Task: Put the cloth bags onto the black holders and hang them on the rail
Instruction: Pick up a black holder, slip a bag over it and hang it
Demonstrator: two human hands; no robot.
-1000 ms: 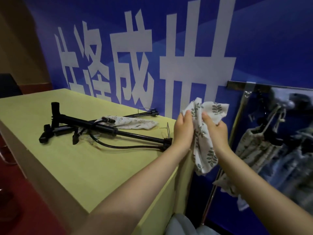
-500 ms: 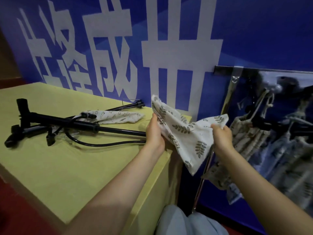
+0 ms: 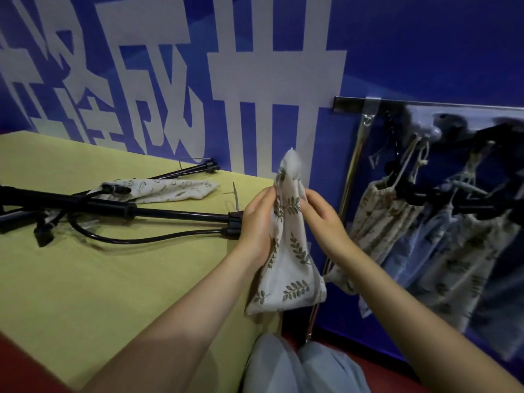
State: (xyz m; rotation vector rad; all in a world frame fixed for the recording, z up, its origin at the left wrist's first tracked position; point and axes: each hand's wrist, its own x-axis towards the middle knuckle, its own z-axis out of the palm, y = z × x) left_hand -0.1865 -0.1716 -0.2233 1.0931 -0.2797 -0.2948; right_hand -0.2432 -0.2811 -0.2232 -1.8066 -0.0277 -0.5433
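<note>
both hands are gathering the mouth of a cloth bag beside the rail.

the left hand (image 3: 259, 222) and right hand (image 3: 323, 222) are pinching the neck of a cream, leaf-printed cloth bag (image 3: 289, 251), fingers curled on the fabric, holding it in the air just off the right edge of the yellow-green worktop (image 3: 113, 279). several printed bags (image 3: 397, 217) are already hanging on black holders (image 3: 411, 194) from the metal rail (image 3: 351, 103). a second patterned bag (image 3: 167, 190) is lying near the worktop's back edge, partly under black folded stand rods (image 3: 136, 214), so at least two bags seem left.
</note>
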